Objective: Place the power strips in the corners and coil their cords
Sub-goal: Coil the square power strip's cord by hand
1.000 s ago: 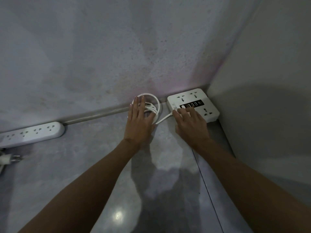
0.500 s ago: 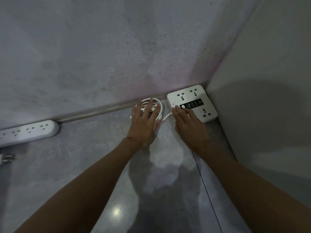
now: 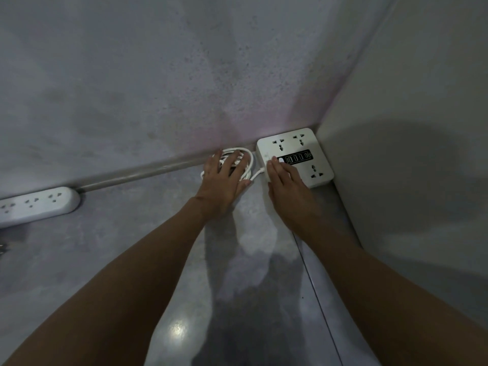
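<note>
Power strips come in two shapes here: a long bar strip [image 3: 37, 206] lies on the floor [image 3: 126, 247] well to the left of the left hand [image 3: 224, 178], and a square strip [image 3: 294, 155] sits in the corner under the right hand [image 3: 286, 186], whose flat, spread fingers press its near edge. Both look rigid and light; grip their sides. The left hand, splayed open, flattens the springy coiled cord [image 3: 249, 165], which may unwind.
</note>
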Available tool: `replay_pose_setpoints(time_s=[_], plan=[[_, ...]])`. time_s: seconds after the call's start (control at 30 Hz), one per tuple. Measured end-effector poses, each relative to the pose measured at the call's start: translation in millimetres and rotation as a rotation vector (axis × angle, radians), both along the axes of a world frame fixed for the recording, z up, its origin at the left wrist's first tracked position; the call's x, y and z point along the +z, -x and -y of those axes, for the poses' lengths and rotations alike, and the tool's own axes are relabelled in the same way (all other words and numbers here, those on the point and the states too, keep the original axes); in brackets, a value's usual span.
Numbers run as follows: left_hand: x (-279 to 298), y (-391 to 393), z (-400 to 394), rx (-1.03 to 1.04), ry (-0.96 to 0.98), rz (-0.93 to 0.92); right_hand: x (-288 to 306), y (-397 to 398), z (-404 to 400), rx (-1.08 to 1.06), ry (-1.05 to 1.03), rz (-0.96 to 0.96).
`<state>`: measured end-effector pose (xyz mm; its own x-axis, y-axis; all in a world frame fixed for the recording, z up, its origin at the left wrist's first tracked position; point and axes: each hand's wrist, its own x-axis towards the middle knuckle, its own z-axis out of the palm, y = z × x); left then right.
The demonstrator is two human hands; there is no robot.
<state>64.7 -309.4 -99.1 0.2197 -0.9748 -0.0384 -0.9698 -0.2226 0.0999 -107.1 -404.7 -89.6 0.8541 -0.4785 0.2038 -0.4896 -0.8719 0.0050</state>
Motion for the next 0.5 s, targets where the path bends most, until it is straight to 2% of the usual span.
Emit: replay_pose_setpoints(time_s=[0.13, 0.3, 0.5], plan=[[7.8, 4.2, -2.5, 0.033, 0.009, -0.046, 4.8, -1.8, -1.4, -0.015, 0.004, -0.021], [12.1, 8.2, -6.2, 0.054, 0.034, -0.088, 8.9, -0.3, -2.2, -0.029, -0.071, 0.05], [30.1, 16.8, -12.9, 0.107, 0.053, -0.096, 0.6, 0.8, -0.5, -0.024, -0.18, -0.055]])
